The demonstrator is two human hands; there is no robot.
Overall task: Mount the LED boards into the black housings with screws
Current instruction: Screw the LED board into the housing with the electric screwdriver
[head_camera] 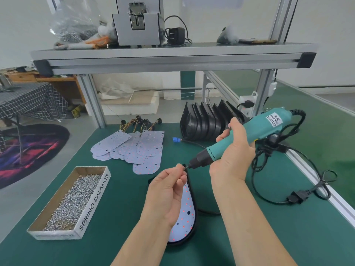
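On the green mat [240,237], a cardboard box [92,205] holds screws [75,200].

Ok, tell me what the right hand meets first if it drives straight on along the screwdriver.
Most likely the left hand, whose fingertips pinch a small part right at the screwdriver bit.

Pale walls [19,25], grey floor [80,131], a checked-cloth table [28,100] and seemingly a patterned rug [38,146].

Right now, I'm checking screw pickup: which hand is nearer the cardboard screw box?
Left. The left hand, pinching a screw, is right of the screw box, above the housing; the right hand is farther right, gripping the teal electric screwdriver.
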